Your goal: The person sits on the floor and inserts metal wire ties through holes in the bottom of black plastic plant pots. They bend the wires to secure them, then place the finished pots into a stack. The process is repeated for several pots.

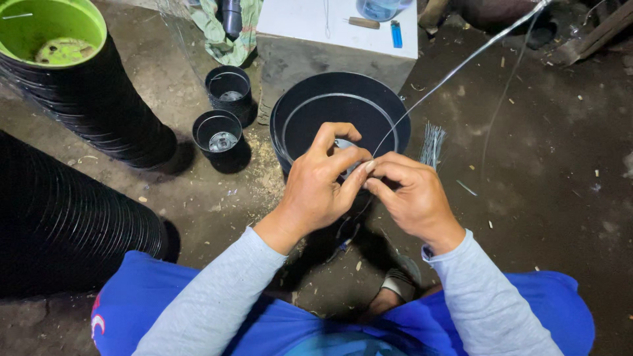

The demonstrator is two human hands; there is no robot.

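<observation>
Seen from the head camera, the person sits low over a dirt floor [541, 198], blue shorts and grey sleeves at the bottom of the view.

Left hand [323, 188]: grip narrow, thumb and forefinger pinched together on a thin wire [455, 71] right at the meeting point of both hands. Right hand [412, 194]: grip also narrow, fingertips pinched on the same wire, touching the left hand's fingertips. Both hands hover just above the near rim of a large black pot [343, 99], which stands on the floor straight ahead of the person. The wire runs from the pinch up and to the right, taut, out of the top edge of the view.

Just right of the large pot lies a small bundle of cut wires [432, 142] on the floor. Left of the pot stand two small black pots [224, 115], each with something pale inside; what it is I cannot tell. Further left, two long stacks of black pots lie on their sides; the upper stack [99, 99] ends in a green pot [49, 26] mouth-up toward the camera.

Behind the large pot is a white box [330, 39] used as a desk, carrying a blue lighter [395, 33] and a small wooden-handled tool [364, 23]. A green cloth [221, 33] lies left of it.
</observation>
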